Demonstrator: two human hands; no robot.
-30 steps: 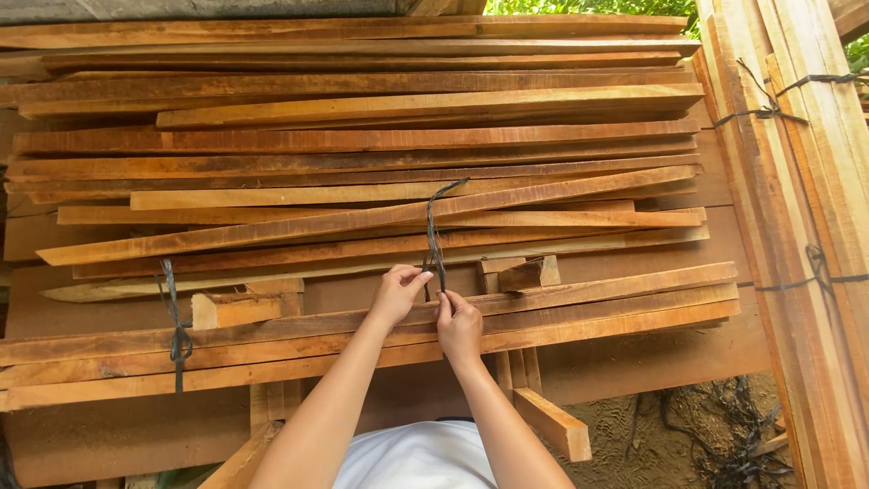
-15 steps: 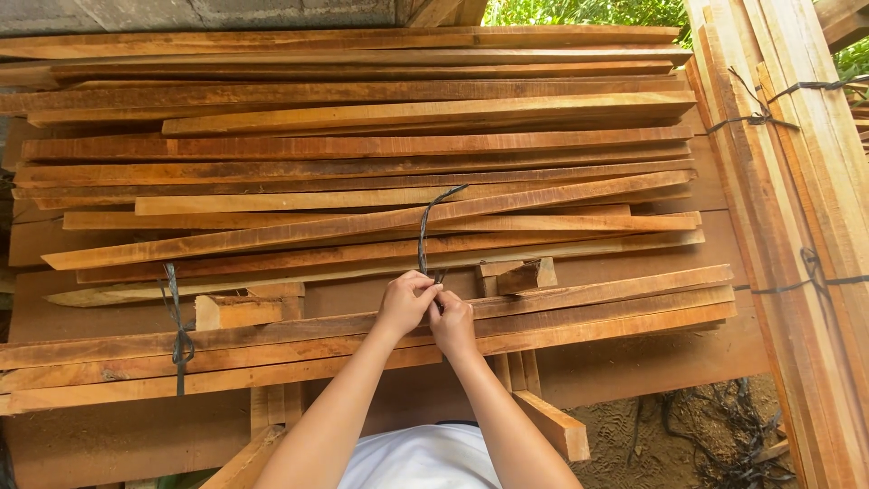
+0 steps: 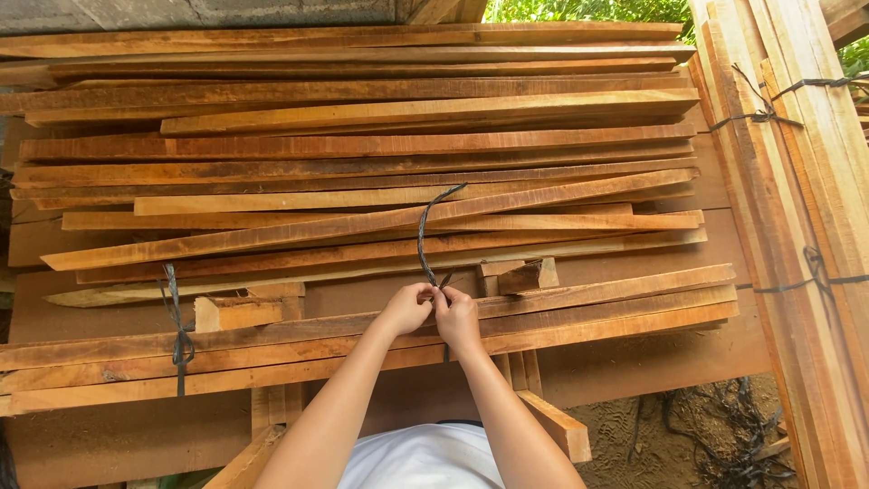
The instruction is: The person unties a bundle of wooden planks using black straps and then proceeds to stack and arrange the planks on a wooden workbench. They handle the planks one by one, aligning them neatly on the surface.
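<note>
A bundle of long thin wooden slats [image 3: 597,312] lies across a flat board in front of me. My left hand [image 3: 406,308] and my right hand [image 3: 457,317] meet on top of the bundle, both pinching a dark strap [image 3: 423,231] wound around it. The strap's free end curls up and away over the slats behind. A second dark strap [image 3: 180,340] is tied round the same bundle far to the left.
A wide pile of loose slats [image 3: 380,154] fills the surface behind the bundle. Strapped planks [image 3: 797,172] lean at the right. Short wood blocks [image 3: 511,273] sit near the hands. Tangled straps [image 3: 724,444] lie on the dirt at lower right.
The hands stay together on the strap with small finger shifts. The strap's free end has swung slightly to the right. The view has shifted a little.
</note>
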